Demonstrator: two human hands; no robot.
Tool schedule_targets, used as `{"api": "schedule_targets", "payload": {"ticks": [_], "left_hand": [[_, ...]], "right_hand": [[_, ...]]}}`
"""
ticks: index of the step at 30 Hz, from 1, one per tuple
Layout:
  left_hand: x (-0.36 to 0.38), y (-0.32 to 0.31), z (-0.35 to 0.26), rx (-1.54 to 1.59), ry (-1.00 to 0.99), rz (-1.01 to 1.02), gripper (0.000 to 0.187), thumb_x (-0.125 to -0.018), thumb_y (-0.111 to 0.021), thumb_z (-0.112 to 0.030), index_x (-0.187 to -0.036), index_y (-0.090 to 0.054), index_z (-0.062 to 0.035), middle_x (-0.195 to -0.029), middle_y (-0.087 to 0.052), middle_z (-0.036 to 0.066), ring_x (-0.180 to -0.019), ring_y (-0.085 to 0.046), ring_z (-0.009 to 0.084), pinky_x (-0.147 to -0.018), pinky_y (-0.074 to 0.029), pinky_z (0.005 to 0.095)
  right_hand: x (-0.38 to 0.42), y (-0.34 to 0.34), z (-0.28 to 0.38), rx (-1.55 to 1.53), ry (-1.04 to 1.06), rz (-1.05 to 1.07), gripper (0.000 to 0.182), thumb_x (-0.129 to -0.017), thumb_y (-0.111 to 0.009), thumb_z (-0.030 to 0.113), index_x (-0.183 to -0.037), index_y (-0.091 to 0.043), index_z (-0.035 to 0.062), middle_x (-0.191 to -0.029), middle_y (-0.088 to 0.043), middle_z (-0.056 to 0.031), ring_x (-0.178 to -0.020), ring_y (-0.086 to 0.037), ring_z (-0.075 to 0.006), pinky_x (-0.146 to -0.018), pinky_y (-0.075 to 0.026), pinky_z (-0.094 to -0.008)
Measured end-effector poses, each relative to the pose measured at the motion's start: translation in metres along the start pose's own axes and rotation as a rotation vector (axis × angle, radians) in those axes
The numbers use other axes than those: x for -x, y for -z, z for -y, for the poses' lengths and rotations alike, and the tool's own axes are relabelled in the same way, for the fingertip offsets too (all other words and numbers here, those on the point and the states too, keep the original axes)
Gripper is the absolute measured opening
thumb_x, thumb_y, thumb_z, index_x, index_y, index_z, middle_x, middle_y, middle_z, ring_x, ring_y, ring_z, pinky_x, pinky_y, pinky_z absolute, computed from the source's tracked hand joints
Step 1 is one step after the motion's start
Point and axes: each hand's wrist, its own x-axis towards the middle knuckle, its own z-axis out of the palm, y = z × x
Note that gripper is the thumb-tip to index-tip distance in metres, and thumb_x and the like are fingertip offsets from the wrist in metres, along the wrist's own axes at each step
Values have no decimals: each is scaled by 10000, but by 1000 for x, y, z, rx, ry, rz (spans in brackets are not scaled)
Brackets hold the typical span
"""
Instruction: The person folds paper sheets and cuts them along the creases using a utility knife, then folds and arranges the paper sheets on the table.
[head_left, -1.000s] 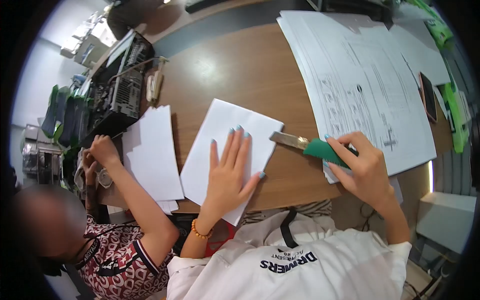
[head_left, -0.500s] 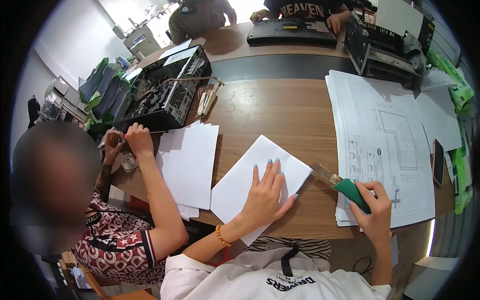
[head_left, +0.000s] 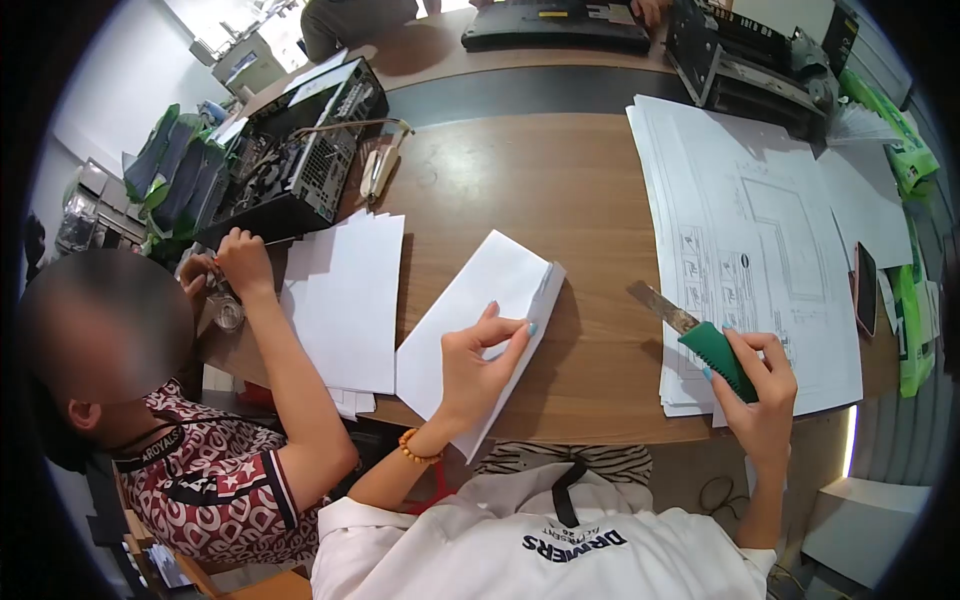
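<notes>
A folded white sheet of paper (head_left: 470, 290) lies at an angle on the table before me, its right edge raised in a narrow strip. My left hand (head_left: 480, 365) is over this paper, thumb and fingertips pinched together at that raised edge. In my right hand (head_left: 762, 385) is a knife with a green handle (head_left: 722, 362); its stained metal blade (head_left: 662, 306) points up and left above the table. The tip is well apart from the folded sheet.
White sheets (head_left: 345, 300) are stacked to the left, beside a co-worker's arm (head_left: 300, 370). An opened computer case (head_left: 300, 160) stands behind them. Printed drawings (head_left: 740, 250) and a phone (head_left: 865, 290) lie right. A black laptop (head_left: 555, 27) is at the far side.
My left hand has gone from lying flat on the paper to a pinch at its right edge, which now stands up. The right hand still holds the knife. The view has shifted.
</notes>
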Motion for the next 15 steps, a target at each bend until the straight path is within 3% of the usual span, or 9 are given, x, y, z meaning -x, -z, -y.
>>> {"api": "schedule_targets", "payload": {"ticks": [9, 15], "left_hand": [[-1, 0, -2, 45, 8, 41, 32, -759, -708, -42, -751, -703, -10, -740, -690, 91, -747, -669, 175, -1090, -230, 474], [0, -2, -1, -17, -28, 75, 69, -753, -717, -81, -712, -695, -29, -772, -702, 79, -805, -683, 183, -1073, -237, 517]], "right_hand": [[-10, 5, 24, -49, 61, 51, 440, -611, -725, 5, -1042, -638, 2, -893, -574, -101, -729, -582, -229, -553, -454, -305], [-23, 3, 34, -9, 194, 80, 460, -597, -732, -3, -1045, -630, -6, -902, -576, -101, -723, -570, -227, -575, -456, -305]]}}
